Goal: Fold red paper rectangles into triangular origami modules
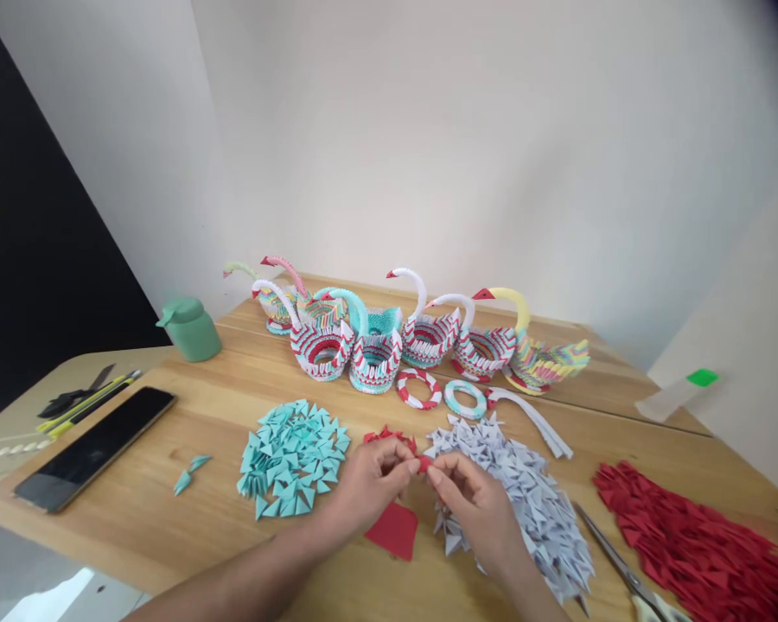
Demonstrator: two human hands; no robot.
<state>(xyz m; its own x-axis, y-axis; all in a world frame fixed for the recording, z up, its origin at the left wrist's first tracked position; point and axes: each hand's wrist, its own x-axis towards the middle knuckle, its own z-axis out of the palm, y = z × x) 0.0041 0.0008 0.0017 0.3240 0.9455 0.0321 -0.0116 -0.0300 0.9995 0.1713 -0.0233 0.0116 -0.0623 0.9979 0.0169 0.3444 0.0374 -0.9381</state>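
A small piece of red paper (424,465) is pinched between the fingertips of my left hand (384,471) and my right hand (470,492); its exact fold is too small to make out. Both hands are closed on it, above the table. Just below lies a flat red paper sheet (394,530), partly covered by my left hand. Behind the hands is a small heap of red folded pieces (389,434). To the left spreads a pile of turquoise folded triangles (295,458), and a pile of pale grey-white triangles (538,501) lies under and beside my right hand.
Several paper swans (374,358) stand at the back, with a red-and-white ring (418,403), a turquoise-and-white ring (465,412) and a white neck piece (537,421) before them. Scissors (615,557) and dark red triangles (680,536) lie right; a phone (97,447) and green pot (193,331) left.
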